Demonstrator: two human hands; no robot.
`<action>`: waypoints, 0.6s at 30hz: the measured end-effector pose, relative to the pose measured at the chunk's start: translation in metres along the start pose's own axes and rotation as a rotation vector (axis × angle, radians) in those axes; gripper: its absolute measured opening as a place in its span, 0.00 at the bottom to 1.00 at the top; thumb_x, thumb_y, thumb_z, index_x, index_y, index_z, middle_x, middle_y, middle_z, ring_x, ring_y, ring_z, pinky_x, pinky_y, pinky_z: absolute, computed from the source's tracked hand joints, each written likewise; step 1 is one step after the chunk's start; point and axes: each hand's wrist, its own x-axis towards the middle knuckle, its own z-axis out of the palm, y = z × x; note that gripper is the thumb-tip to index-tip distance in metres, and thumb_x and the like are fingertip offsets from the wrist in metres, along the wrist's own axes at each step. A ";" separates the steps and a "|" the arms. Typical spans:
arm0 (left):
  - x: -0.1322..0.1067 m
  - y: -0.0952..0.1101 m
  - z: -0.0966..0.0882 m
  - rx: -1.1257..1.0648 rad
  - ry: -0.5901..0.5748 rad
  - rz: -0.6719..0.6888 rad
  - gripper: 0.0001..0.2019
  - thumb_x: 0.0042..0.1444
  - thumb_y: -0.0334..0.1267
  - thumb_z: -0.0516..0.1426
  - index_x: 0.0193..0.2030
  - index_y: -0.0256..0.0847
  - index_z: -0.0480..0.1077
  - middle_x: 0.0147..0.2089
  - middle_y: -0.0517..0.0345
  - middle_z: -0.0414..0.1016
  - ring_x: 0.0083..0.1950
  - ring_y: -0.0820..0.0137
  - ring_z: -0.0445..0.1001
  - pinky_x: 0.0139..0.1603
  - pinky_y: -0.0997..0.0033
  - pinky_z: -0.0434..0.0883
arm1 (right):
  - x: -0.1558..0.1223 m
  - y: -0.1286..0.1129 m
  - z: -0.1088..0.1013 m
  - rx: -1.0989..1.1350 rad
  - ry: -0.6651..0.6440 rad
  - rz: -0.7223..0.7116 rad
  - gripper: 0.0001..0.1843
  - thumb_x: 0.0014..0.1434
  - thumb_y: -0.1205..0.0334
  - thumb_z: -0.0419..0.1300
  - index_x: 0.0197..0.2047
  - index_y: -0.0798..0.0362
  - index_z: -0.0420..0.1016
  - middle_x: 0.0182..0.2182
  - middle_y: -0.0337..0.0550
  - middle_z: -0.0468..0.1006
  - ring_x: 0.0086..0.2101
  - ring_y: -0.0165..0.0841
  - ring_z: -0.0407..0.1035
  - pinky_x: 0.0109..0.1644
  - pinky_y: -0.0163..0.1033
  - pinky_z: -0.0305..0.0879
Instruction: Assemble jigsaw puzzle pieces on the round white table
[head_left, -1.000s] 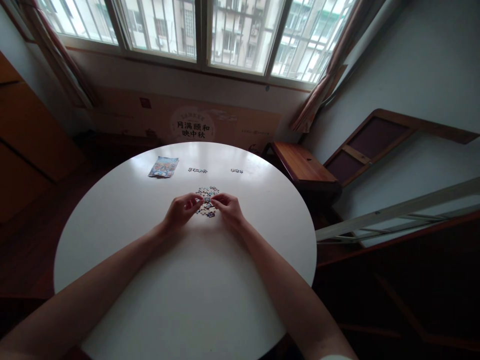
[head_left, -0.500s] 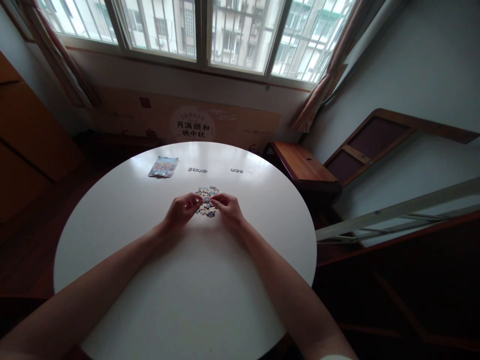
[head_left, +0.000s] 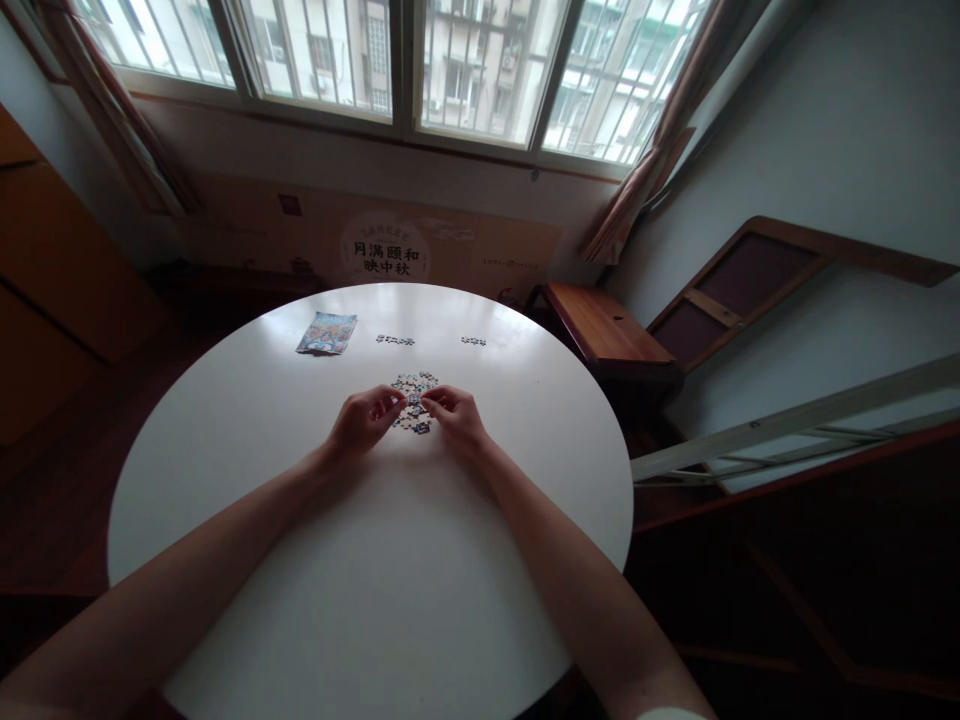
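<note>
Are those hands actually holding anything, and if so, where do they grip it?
Both the left hand and right hand pinch with their fingertips at the near edge of the puzzle pieces; the pieces are too small to tell which they grip.

Both forearms are bare to past the elbow; a pale sleeve edge shows on the right arm.

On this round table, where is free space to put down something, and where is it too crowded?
The white table is bare between the two forearms toward the near edge, and along its left and right rims. It is crowded where the left hand and right hand meet at the puzzle pile. Behind lie a picture card and two small piece groups.
</note>
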 end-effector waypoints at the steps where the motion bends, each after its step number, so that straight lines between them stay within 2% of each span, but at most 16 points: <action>1: 0.000 0.000 0.000 -0.001 0.000 -0.001 0.10 0.57 0.43 0.57 0.35 0.38 0.73 0.22 0.63 0.69 0.22 0.77 0.65 0.25 0.79 0.65 | 0.000 0.000 0.000 -0.004 -0.001 -0.004 0.12 0.49 0.54 0.64 0.31 0.55 0.76 0.27 0.42 0.77 0.25 0.28 0.68 0.30 0.33 0.64; 18: 0.001 -0.001 0.000 -0.039 0.022 -0.009 0.10 0.55 0.43 0.59 0.35 0.38 0.75 0.21 0.63 0.69 0.22 0.78 0.63 0.24 0.79 0.63 | -0.002 0.000 0.002 -0.072 -0.011 -0.051 0.08 0.52 0.58 0.61 0.32 0.54 0.73 0.27 0.41 0.75 0.24 0.28 0.66 0.28 0.33 0.64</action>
